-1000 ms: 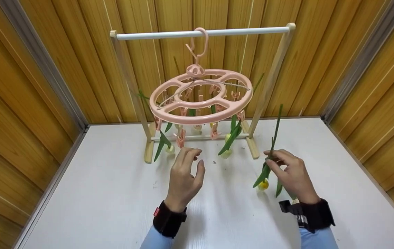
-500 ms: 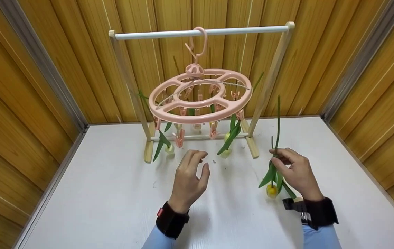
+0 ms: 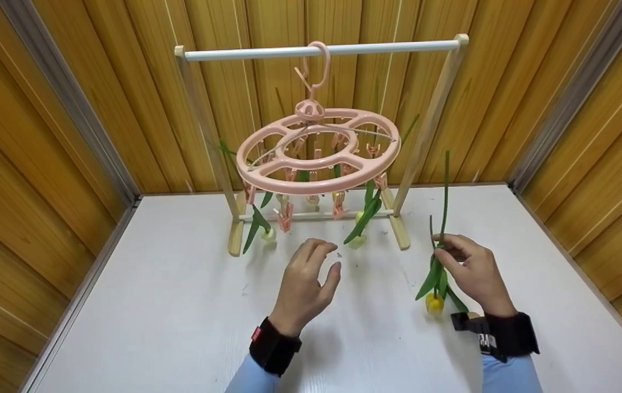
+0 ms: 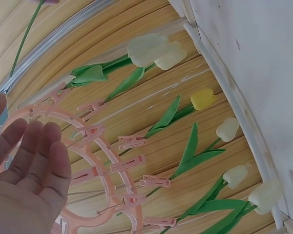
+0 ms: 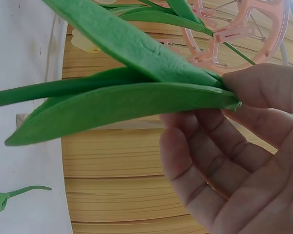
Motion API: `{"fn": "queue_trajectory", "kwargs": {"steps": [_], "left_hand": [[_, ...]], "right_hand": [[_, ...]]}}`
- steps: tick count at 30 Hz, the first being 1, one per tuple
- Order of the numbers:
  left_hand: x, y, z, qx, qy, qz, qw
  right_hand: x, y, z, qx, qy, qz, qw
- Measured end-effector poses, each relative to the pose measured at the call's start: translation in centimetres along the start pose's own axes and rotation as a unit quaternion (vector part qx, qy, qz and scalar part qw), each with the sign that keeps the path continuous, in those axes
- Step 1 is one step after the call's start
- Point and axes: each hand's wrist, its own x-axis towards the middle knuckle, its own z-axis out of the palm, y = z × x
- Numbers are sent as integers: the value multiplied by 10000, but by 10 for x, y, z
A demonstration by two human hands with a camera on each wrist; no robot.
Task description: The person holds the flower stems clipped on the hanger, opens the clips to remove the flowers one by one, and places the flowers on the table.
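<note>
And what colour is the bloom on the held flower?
Yellow; the bloom shows best in the head view.

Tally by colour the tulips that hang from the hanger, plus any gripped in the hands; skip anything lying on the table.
White tulips on the hanger: 5
Hanging yellow tulip: 1
Held yellow tulip, in the right hand: 1
Total: 7

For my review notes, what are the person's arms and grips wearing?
Light blue sleeves show on both sides. The left black wristband bears a small red tag, its marking unreadable; the right black wristband has a black strap end and a silvery piece. Left grip and right grip are both ungloved.
</note>
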Motion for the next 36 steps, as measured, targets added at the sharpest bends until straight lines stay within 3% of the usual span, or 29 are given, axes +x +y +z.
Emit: {"fn": "queue_trajectory", "kwargs": {"steps": [20, 28, 36], "left_hand": [[-5, 0, 9, 337, -350, 207, 9986], [-8, -1, 12, 609, -665, 11, 9959], [-13, -2, 17, 760, -1036, 43, 9917]], "right_hand": [[2, 16, 1, -417, -580, 689, 9951], [3, 26, 3, -575, -753, 863, 9918], [3, 33, 6, -735, -891, 980, 9885]]}}
